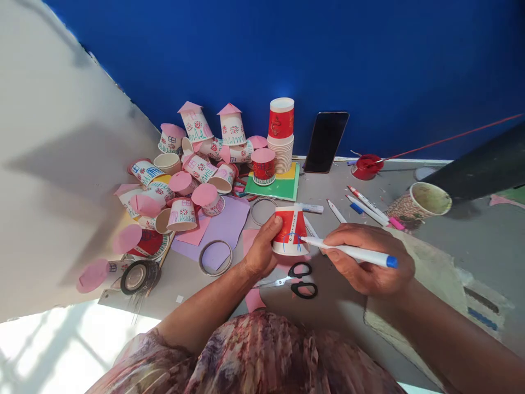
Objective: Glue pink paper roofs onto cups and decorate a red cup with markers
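Note:
My left hand (264, 246) is closed round the left side of a red and white paper cup (283, 227), held upside down with its wide white rim low. Blue lines, among them an arch, are drawn on the cup's lower part. Between the fingers of my right hand (369, 260) is a white felt-tip pen (356, 253) with a blue end. Its tip meets the cup's printed side, or is very close to it. Below the cup lie black-handled scissors (303, 280) on the table, partly over pink paper (254, 300).
Decorated cups with pink paper roofs (232, 123) crowd the left back. A cup stack (282, 131) rises near a leaning phone (327, 142). Tape rolls (216, 257) lie left, loose pens (365, 210) right. A patterned cup (426, 202) and a cloth (414, 306) are at the right.

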A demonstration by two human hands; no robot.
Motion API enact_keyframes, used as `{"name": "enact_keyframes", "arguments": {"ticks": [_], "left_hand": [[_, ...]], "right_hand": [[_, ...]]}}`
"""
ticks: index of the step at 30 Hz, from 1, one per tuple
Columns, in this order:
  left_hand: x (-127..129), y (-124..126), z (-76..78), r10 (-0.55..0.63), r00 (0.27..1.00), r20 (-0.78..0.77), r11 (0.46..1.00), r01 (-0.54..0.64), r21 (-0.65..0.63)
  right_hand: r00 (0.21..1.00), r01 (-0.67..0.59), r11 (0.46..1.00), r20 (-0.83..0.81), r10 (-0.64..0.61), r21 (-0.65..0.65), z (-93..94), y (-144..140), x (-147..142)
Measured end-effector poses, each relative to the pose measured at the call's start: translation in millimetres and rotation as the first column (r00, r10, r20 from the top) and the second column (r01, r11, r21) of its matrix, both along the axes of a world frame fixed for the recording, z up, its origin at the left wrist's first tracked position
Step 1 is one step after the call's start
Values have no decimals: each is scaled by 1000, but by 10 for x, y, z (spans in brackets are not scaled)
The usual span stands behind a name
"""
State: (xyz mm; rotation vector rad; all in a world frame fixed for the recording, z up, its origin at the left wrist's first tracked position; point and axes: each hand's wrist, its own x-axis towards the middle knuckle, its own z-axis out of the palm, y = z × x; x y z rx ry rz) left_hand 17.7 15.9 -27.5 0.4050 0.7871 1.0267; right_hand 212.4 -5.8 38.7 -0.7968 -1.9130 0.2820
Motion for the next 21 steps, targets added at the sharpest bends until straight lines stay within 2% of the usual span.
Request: {"name": "enact_keyframes", "arguments": {"ticks": [4,8,15,17,21], "left_hand": [[-1,-5,7,-4,1000,8,1000,4,5],[-7,-10,8,16,1000,-3,1000,-16,-15],[-27,-5,-76,-75,996,43,997,74,23],[-21,-6,-55,-51,998,26,999,51,14],[-6,-8,27,11,1000,-2,1000,-11,-13]], "right_hand": [[1000,7,1000,2,-7,30,8,2,1],[998,-50,999,23,51,-20,42,4,14],[1000,-9,1000,-3,9,-8,15,10,12],[1000,-20,1000,-7,20,-16,10,5,7],[993,-118,992,-10,118,-53,7,-8,-1]]}}
